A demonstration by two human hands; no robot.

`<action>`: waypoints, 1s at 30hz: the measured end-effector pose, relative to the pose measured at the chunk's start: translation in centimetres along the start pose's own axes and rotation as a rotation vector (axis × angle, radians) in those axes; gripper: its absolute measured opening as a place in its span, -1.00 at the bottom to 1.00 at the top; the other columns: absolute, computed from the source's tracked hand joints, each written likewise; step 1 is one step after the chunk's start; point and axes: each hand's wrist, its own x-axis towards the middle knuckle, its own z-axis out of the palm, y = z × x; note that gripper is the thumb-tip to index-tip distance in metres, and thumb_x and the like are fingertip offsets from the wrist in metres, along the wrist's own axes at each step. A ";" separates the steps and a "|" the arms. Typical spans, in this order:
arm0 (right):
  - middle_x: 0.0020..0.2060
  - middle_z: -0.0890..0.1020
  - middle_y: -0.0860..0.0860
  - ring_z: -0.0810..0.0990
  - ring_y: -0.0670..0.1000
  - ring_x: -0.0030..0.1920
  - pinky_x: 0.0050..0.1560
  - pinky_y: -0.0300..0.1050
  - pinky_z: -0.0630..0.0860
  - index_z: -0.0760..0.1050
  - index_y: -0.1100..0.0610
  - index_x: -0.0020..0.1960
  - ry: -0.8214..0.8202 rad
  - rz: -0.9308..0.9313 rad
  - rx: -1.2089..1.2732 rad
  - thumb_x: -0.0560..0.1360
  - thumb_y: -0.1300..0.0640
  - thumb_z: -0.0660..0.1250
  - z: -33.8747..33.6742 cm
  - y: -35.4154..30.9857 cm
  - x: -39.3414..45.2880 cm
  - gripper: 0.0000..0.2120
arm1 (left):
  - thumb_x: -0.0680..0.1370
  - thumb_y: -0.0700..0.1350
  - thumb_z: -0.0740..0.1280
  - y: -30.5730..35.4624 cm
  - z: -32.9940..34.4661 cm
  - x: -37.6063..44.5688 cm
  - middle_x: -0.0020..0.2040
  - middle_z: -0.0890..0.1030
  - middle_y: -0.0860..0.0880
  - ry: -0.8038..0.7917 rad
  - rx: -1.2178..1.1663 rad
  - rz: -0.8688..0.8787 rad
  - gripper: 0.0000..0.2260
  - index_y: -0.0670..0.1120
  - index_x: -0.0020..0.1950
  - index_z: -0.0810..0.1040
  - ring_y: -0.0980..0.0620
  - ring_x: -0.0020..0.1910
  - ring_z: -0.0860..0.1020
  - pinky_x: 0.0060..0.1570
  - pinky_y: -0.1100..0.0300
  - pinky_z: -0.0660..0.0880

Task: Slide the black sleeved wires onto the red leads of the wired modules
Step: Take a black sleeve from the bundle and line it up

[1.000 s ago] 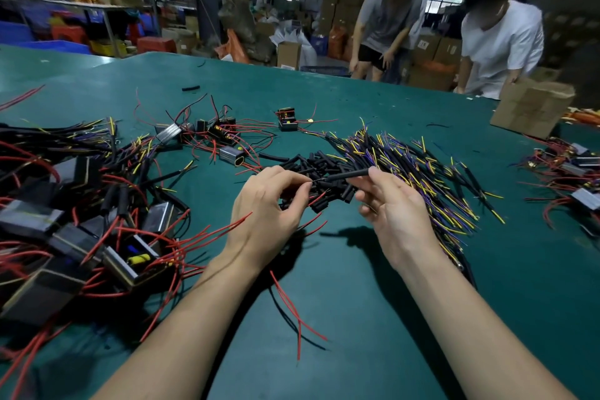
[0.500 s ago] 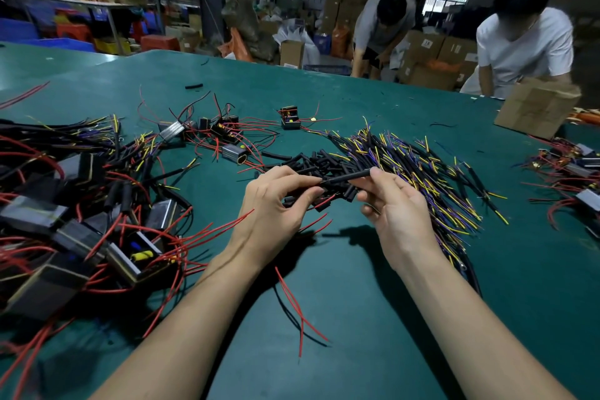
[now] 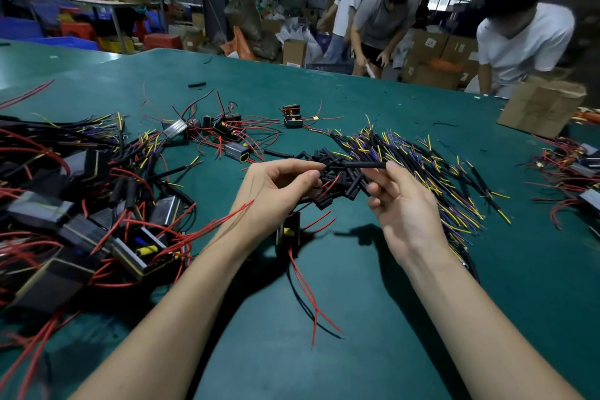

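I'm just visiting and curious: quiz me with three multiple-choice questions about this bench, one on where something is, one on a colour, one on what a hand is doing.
1. Where does the cardboard box sit on the table?
A. far right
B. near left
C. between the hands

2. What colour is the table?
A. white
B. green
C. orange

3. What is the right hand doing?
A. lying flat
B. pinching a black sleeve
C. lifting the box

Answers:
1 A: the box stands at the far right edge.
2 B: the bare surface is green.
3 B: its fingertips pinch the sleeve's end, while the left hand pinches a red lead.
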 end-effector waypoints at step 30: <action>-0.27 0.69 -0.01 0.53 -0.13 -0.38 -0.31 -0.27 0.37 0.53 0.12 -0.16 -0.176 -0.162 -0.377 0.56 0.15 0.29 0.1 0.5 -0.3 -0.87 | 0.40 -0.31 0.48 -1.4 0.5 0.3 -0.27 0.65 -0.07 -0.017 0.127 0.106 -0.81 -0.14 -0.09 0.53 0.06 -0.31 0.62 -0.13 0.14 0.57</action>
